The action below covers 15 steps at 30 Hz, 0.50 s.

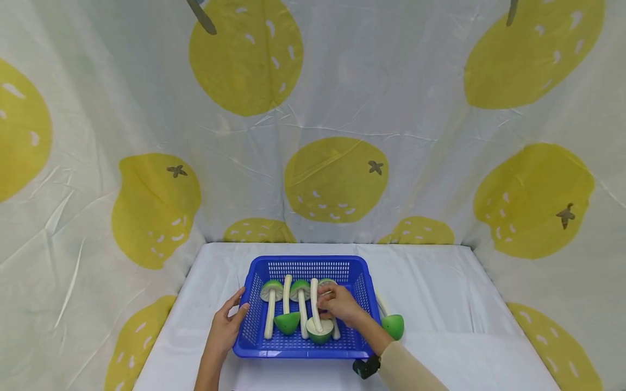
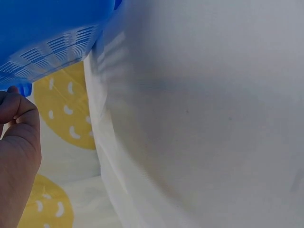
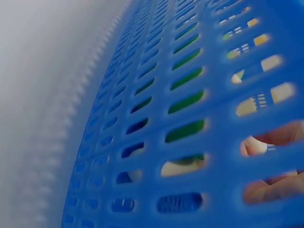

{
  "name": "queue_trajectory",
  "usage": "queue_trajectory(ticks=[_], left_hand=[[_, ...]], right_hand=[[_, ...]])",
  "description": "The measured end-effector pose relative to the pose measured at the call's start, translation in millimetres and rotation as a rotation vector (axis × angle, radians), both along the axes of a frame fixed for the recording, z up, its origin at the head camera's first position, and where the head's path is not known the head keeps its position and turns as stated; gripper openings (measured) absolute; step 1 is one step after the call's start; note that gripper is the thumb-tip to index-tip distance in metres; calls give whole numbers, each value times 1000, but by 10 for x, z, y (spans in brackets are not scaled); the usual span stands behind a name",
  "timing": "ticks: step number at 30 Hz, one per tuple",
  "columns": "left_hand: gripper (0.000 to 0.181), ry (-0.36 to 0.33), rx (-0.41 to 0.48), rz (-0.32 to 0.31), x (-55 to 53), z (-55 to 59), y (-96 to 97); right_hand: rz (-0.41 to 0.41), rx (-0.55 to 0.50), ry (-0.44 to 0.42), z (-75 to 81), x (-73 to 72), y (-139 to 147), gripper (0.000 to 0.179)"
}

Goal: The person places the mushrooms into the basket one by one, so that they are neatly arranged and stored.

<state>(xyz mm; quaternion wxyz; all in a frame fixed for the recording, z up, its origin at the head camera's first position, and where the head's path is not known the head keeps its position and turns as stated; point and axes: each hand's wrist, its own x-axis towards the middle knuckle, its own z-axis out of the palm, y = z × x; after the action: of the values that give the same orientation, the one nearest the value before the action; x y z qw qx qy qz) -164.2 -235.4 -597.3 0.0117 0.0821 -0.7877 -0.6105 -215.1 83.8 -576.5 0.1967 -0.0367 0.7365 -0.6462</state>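
Note:
A blue plastic basket (image 1: 303, 354) holds several toy mushrooms with green caps and white stems, laid side by side with caps facing alternate ways. My right hand (image 1: 339, 304) reaches in over the basket's right side and pinches the stem of a mushroom (image 1: 320, 332) whose cap lies toward me. Beneath that hand, another mushroom (image 1: 327, 282) with its cap at the far end is partly hidden. At the left rim, my left hand (image 1: 227, 327) holds the basket between thumb and fingers. The right wrist view shows fingers (image 3: 275, 187) through the slotted basket wall.
Outside the basket, on its right, lies one more green-capped mushroom (image 1: 393, 326), its stem partly hidden by the basket wall. White cloth (image 1: 440, 293) covers the table. Curtains with a yellow fruit print (image 1: 337, 179) enclose the back and both sides.

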Motion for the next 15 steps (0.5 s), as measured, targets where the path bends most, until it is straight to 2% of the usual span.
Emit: queue_trajectory(ticks=[9, 15], left_hand=[[55, 18, 11, -9, 8, 26, -3], [55, 2, 18, -7, -10, 3, -16]], right_hand=[[-17, 47, 9, 31, 11, 86, 40], [-29, 80, 60, -14, -13, 144, 40]])
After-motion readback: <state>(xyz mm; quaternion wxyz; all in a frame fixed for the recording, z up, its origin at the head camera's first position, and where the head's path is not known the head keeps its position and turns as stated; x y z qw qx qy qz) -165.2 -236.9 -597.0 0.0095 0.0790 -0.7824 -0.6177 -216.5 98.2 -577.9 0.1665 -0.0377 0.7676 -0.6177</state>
